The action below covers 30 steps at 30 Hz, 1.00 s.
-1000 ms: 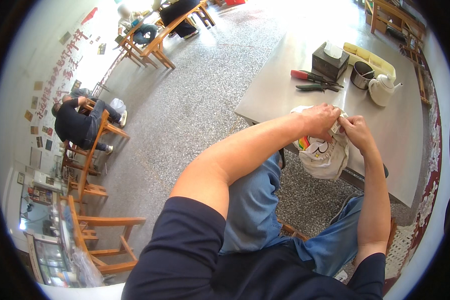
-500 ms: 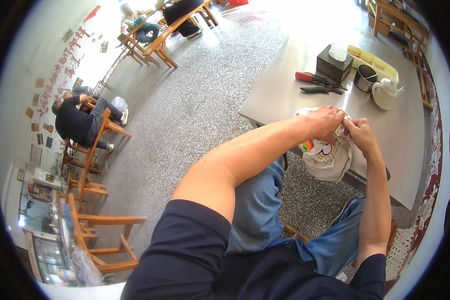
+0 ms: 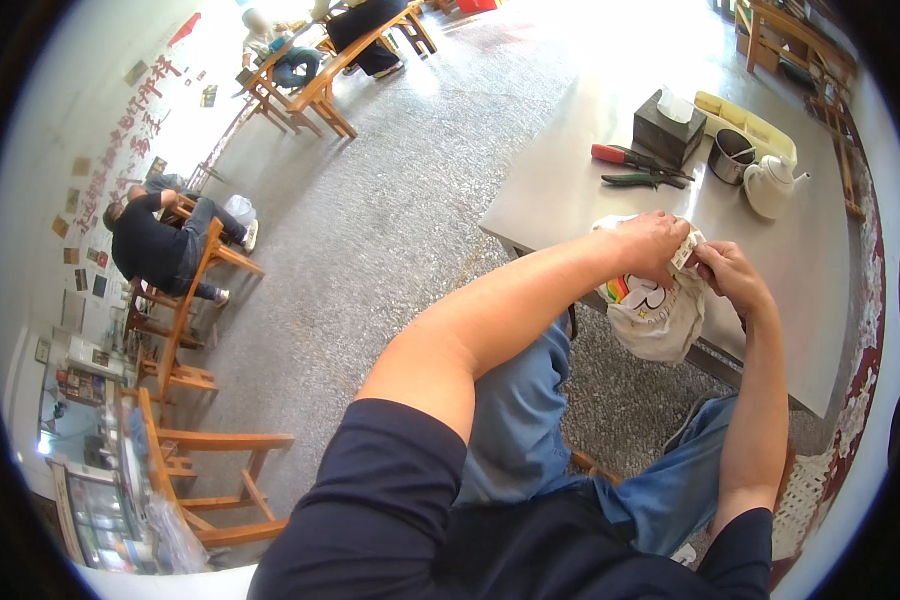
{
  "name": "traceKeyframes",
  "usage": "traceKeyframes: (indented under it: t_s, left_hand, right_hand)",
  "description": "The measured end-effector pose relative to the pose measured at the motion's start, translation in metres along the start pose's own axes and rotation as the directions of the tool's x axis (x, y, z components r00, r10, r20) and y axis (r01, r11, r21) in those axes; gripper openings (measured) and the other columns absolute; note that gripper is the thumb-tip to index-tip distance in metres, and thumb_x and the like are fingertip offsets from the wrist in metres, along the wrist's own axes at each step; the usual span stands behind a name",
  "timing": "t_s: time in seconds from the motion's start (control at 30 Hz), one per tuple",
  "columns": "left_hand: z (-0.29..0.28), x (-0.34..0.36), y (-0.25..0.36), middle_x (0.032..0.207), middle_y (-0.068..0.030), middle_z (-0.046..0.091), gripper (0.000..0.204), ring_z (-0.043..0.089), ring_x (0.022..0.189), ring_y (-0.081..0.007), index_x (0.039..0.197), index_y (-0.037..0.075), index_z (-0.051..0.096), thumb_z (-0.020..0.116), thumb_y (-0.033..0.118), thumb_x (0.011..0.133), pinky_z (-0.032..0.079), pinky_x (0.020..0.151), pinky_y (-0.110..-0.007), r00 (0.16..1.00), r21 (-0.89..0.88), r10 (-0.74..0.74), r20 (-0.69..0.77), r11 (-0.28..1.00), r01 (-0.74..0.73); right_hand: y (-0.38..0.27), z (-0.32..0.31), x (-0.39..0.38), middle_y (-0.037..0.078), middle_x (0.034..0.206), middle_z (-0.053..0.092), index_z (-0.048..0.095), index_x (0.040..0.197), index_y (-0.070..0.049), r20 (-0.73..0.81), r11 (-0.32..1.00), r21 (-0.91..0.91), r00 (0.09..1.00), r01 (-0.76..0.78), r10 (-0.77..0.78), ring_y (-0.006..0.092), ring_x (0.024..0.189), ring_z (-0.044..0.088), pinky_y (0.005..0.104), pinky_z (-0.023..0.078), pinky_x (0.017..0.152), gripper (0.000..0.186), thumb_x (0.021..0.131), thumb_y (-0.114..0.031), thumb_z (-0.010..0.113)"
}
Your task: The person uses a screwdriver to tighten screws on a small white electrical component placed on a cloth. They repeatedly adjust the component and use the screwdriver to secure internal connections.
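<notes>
My left hand (image 3: 650, 245) is closed on the top of a cream cloth bag (image 3: 645, 325) with a rainbow print, which hangs over the steel table's (image 3: 800, 300) near edge. Just right of it, my right hand (image 3: 730, 270) pinches a small pale strip at the bag's top. Beyond the bag lie pliers with red handles (image 3: 615, 154) and a dark green tool (image 3: 630, 179). Farther back stand a dark tissue box (image 3: 658, 135), a metal pot (image 3: 728, 165) with a utensil in it, a white kettle (image 3: 770, 190) and a pale yellow tray (image 3: 715, 105).
Two seated people (image 3: 170, 240) are at the left among wooden chairs (image 3: 220, 440). Other people (image 3: 290, 60) sit by wooden benches at the far back. A counter (image 3: 95, 490) runs along the lower left, and a wall (image 3: 860, 380) borders the table on the right.
My right hand has shifted slightly down and to the right relative to my left, uncovering more of the pale strip between them. Both hands stay on the bag.
</notes>
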<state>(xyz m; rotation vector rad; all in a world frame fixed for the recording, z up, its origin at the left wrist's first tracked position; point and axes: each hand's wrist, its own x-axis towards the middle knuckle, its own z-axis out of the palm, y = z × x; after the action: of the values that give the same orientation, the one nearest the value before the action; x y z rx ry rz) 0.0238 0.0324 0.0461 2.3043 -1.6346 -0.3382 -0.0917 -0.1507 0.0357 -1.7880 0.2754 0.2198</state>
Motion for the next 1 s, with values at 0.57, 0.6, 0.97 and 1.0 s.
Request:
traceKeyframes:
  t_s: [0.57, 0.6, 0.97, 1.0]
  left_hand:
    - [0.004, 0.001, -0.012, 0.118, -0.0256, 0.066, 0.076, 0.060, 0.117, -0.0400, 0.119, -0.006, 0.056, 0.090, 0.035, 0.064, 0.050, 0.102, -0.044, 0.999, -0.068, -0.038, 0.009, 0.997, 0.039]
    - [0.007, 0.002, -0.009, 0.117, -0.0256, 0.066, 0.076, 0.060, 0.118, -0.0396, 0.118, -0.006, 0.056, 0.090, 0.035, 0.064, 0.050, 0.102, -0.044, 0.998, -0.110, -0.053, 0.018, 0.992, 0.055]
    - [-0.009, -0.008, -0.002, 0.129, -0.0252, 0.059, 0.079, 0.052, 0.128, -0.0397, 0.137, 0.000, 0.046, 0.084, 0.033, 0.077, 0.045, 0.107, -0.045, 0.992, -0.071, -0.027, 0.125, 0.997, 0.036]
    - [-0.007, -0.008, -0.004, 0.129, -0.0248, 0.059, 0.078, 0.052, 0.129, -0.0393, 0.137, 0.001, 0.046, 0.083, 0.034, 0.078, 0.045, 0.107, -0.045, 0.994, -0.050, -0.016, 0.111, 0.999, 0.022]
  right_hand:
    - [-0.017, -0.006, -0.019, -0.004, 0.064, 0.051, 0.074, 0.103, -0.003, 0.005, 0.998, -0.037, 0.999, -0.042, 0.042, 0.0043, 0.053, 0.043, 0.0215, 0.032, 0.046, 0.025, 0.102, -0.021, 0.057]
    - [-0.025, -0.001, -0.023, -0.004, 0.064, 0.053, 0.074, 0.100, -0.002, -0.009, 0.996, -0.079, 0.999, -0.038, 0.037, 0.0046, 0.054, 0.044, 0.0222, 0.034, 0.046, 0.025, 0.102, -0.022, 0.058]
    - [-0.023, 0.007, -0.024, -0.001, 0.068, 0.058, 0.077, 0.092, 0.002, 0.050, 0.991, -0.129, 0.998, 0.032, -0.026, 0.0078, 0.061, 0.049, 0.0256, 0.041, 0.056, 0.029, 0.096, -0.021, 0.060]
    - [-0.023, 0.007, -0.024, -0.001, 0.068, 0.059, 0.077, 0.091, 0.002, 0.052, 0.988, -0.151, 0.998, 0.045, -0.037, 0.0082, 0.062, 0.050, 0.0261, 0.042, 0.056, 0.028, 0.095, -0.020, 0.060]
